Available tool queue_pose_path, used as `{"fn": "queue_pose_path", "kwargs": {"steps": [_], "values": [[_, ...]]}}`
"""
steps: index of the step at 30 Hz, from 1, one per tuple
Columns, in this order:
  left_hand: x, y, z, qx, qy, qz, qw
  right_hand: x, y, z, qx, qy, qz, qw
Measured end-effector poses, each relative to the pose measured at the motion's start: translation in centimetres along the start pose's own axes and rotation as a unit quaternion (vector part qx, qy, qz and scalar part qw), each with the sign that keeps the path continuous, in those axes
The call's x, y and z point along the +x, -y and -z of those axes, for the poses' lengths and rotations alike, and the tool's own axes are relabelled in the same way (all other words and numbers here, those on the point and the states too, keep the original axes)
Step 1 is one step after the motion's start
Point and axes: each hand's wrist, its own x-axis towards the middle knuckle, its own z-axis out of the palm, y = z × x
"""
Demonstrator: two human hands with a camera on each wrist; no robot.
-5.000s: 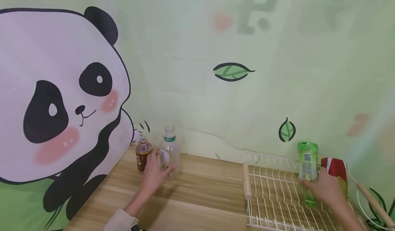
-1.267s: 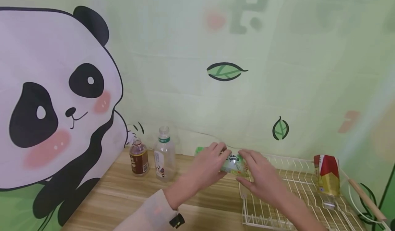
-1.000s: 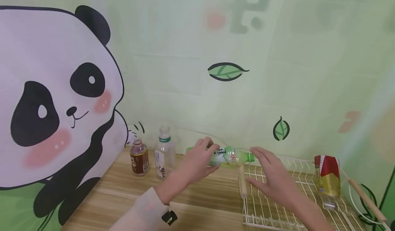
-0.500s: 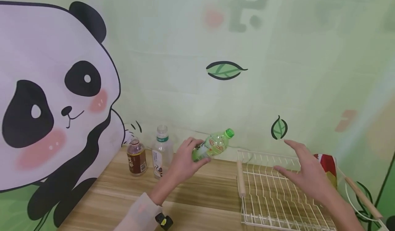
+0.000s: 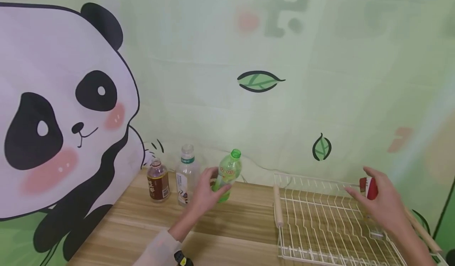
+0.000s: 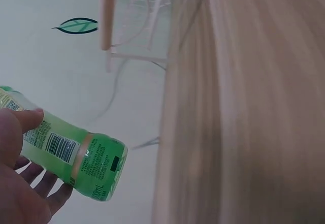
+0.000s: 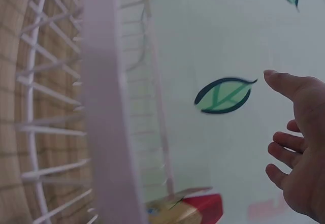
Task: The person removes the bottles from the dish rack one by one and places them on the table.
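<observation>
My left hand (image 5: 200, 195) grips a green plastic bottle (image 5: 230, 169) around its body, thumb on the near side. It stands nearly upright, leaning slightly right. In the left wrist view the bottle's green base (image 6: 101, 170) shows apart from the wooden tabletop (image 6: 244, 107). My right hand (image 5: 385, 203) is over the right part of the white wire rack, its thumb and fingers spread apart and holding nothing. Behind it, partly hidden, is a red and gold package (image 5: 371, 188), whose red end also shows low in the right wrist view.
Left of the green bottle stand a clear bottle (image 5: 183, 183) with a white label and a small brown-labelled bottle (image 5: 158, 185). The rack has a wooden handle (image 5: 278, 206) on its left side. A wall cloth with a panda (image 5: 71, 120) hangs behind.
The green bottle has come out of the rack, passed to my left hand, and turned from lying sideways to nearly upright. My right hand has let go and moved right towards the package.
</observation>
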Motion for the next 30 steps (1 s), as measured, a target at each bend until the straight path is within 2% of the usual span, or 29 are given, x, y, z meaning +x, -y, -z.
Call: {"fn": "queue_pose_path", "kwargs": {"steps": [6, 11, 20, 23, 30], "values": [[-0.9, 2.3, -0.1, -0.004, -0.019, 0.034, 0.9992, -0.3, -3.2, -0.3, 0.028, 0.019, -0.057, 0.9978], [-0.9, 3.2, -0.2, -0.020, -0.025, 0.053, 0.9981, -0.4, -5.4, -0.1, 0.028, 0.049, -0.118, 0.9914], [-0.9, 4.5, -0.7, 0.019, -0.038, 0.080, 0.9959, -0.2, -8.2, -0.6, -0.028, 0.054, -0.141, 0.9881], [-0.9, 4.9, -0.9, 0.029, -0.037, 0.085, 0.9953, -0.5, -9.1, -0.7, -0.032, 0.074, -0.156, 0.9845], [-0.8, 5.0, -1.2, 0.016, -0.032, 0.090, 0.9953, -1.1, -10.9, -1.1, -0.002, 0.108, -0.195, 0.9748]]}}
